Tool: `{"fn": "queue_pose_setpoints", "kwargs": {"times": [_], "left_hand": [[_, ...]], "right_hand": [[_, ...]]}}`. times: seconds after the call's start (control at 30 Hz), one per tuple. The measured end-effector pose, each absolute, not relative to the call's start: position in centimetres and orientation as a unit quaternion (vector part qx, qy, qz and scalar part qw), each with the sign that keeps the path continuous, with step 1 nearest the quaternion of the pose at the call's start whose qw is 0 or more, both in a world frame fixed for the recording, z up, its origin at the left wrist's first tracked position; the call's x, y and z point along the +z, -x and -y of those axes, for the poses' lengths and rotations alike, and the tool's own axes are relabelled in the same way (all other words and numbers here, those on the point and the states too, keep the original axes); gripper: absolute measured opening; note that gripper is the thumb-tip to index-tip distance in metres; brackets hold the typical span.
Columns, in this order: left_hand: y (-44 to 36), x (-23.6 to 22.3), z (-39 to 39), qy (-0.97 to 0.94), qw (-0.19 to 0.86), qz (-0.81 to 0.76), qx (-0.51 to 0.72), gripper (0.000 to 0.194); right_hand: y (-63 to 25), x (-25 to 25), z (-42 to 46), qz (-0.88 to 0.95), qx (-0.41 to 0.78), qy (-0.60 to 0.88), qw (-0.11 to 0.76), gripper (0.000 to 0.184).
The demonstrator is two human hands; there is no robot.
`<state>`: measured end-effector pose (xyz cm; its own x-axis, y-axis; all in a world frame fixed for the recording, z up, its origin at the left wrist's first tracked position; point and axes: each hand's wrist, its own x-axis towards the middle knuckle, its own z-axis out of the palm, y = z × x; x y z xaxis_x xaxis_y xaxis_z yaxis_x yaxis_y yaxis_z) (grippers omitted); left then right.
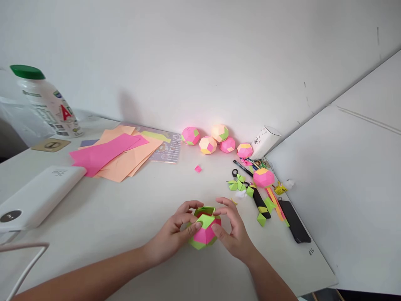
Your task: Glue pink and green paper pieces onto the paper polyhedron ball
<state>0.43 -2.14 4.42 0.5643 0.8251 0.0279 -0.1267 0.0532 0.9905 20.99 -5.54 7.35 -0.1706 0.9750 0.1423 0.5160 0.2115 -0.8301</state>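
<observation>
A folded paper ball (205, 236) in pink and light green sits low in front of me, with an opening in its top. My left hand (177, 230) grips its left side, thumb on the near face and fingers around the rim. On the right side, my right hand (233, 232) has its thumb against a pink face and curled fingertips by the opening's edge. The inside of the ball is mostly hidden. Beyond it lies a small pink folded piece (198, 168).
Finished paper balls (207, 145) line the wall. Green folded pieces (240, 182), a black pen (242, 168), a glue bottle (281, 188) and a black phone (294, 220) lie at right. Paper sheets (125, 159), a white power bank (40, 194) and a bottle (48, 104) are at left.
</observation>
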Motion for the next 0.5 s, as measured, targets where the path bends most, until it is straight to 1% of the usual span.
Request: {"fn": "queue_pose_setpoints", "kwargs": {"times": [0.07, 0.13, 0.27, 0.4, 0.5], "left_hand": [[-0.39, 4.49, 2.23, -0.632, 0.615, -0.312, 0.353, 0.039], [-0.36, 4.48, 2.34, -0.657, 0.595, -0.313, 0.342, 0.038], [-0.34, 4.25, 2.47, -0.654, 0.618, -0.291, 0.323, 0.030], [-0.38, 4.26, 2.50, -0.628, 0.666, -0.249, 0.317, 0.031], [-0.38, 4.29, 2.50, -0.633, 0.654, -0.245, 0.334, 0.032]], "right_hand": [[-21.02, 7.24, 5.44, 0.707, 0.322, 0.532, 0.337, 0.020], [-21.06, 7.17, 5.32, 0.717, 0.327, 0.522, 0.326, 0.019], [-21.04, 7.24, 5.27, 0.726, 0.356, 0.495, 0.319, 0.019], [-20.87, 7.56, 5.34, 0.737, 0.367, 0.469, 0.320, 0.024], [-20.85, 7.63, 5.26, 0.747, 0.359, 0.459, 0.319, 0.030]]}}
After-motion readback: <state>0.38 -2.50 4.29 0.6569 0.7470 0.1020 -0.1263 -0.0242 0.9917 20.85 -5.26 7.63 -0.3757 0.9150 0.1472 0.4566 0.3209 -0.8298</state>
